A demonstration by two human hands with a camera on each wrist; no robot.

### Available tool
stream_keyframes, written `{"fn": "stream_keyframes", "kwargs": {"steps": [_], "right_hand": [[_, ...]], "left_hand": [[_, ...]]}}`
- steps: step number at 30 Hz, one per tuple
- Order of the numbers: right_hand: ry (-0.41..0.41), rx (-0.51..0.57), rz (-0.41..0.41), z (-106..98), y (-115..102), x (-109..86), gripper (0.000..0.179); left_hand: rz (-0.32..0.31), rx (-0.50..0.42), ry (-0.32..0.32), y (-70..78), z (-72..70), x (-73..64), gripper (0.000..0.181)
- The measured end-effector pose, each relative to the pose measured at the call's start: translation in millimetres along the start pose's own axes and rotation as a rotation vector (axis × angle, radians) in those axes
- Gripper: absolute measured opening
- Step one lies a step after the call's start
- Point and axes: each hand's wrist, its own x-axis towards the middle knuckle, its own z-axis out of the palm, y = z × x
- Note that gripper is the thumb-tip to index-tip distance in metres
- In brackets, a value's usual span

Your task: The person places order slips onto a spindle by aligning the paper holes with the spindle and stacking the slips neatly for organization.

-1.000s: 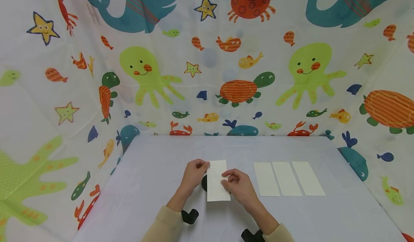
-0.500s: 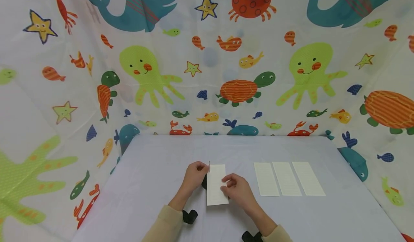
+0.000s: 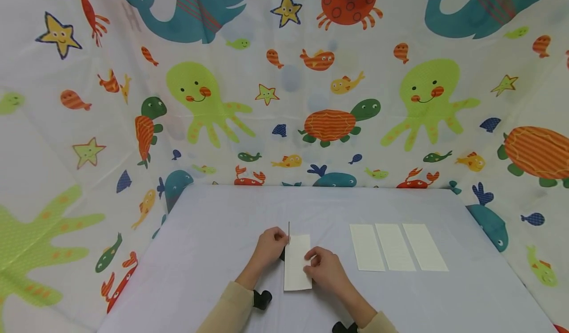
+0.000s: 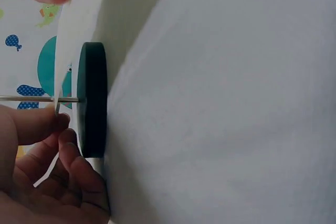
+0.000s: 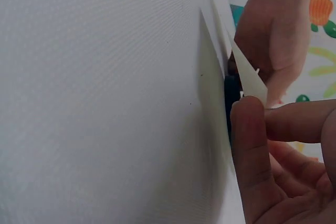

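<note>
A cream paper slip (image 3: 297,266) is held between both hands. My left hand (image 3: 269,246) pinches its far left corner, right beside the thin metal rod (image 3: 289,229) of a paper spike. In the left wrist view the rod passes through the slip at the pinching fingertips (image 4: 62,121), and the slip sits a little above the spike's round black base (image 4: 93,100). My right hand (image 3: 328,272) pinches the slip's right edge between thumb and index finger. In the head view the slip covers most of the base.
To the right, three more cream slips, a left one (image 3: 366,247), a middle one (image 3: 394,247) and a right one (image 3: 425,247), lie side by side on the white-covered table (image 3: 213,214). A sea-animal curtain (image 3: 284,101) hangs behind and at the sides.
Both hands and the slip have moved down and towards the person. More of the metal rod now shows above the slip's far edge. The three slips at the right stay in place.
</note>
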Motion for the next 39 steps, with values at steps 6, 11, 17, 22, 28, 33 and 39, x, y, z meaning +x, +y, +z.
{"fn": "stream_keyframes", "kwargs": {"steps": [6, 11, 17, 22, 28, 33, 39], "right_hand": [[-0.038, -0.018, -0.031, 1, 4, -1.7, 0.018], [-0.057, -0.024, -0.027, 2, 3, -3.4, 0.017], [-0.061, -0.031, -0.044, 1, 2, -4.3, 0.017], [-0.056, -0.034, -0.054, 0, 3, -3.7, 0.016], [-0.067, -0.040, -0.044, 0, 5, -3.2, 0.016], [-0.076, -0.032, -0.053, 0, 6, -2.9, 0.016], [-0.088, -0.028, -0.054, -2, 6, -3.7, 0.017]], "left_hand": [[0.007, 0.044, -0.019, -1.5, -0.3, -0.3, 0.010], [0.002, 0.067, -0.017, -0.8, 0.7, -0.5, 0.012], [-0.021, 0.087, 0.009, -0.5, 1.6, -0.1, 0.012], [-0.014, 0.082, 0.032, 0.3, -2.4, -3.5, 0.008], [0.099, 0.169, 0.015, -2.7, -8.0, -9.9, 0.011], [0.188, 0.190, -0.075, -5.3, -11.3, -14.0, 0.023], [0.188, 0.159, -0.119, -6.7, -11.0, -15.8, 0.030]]}}
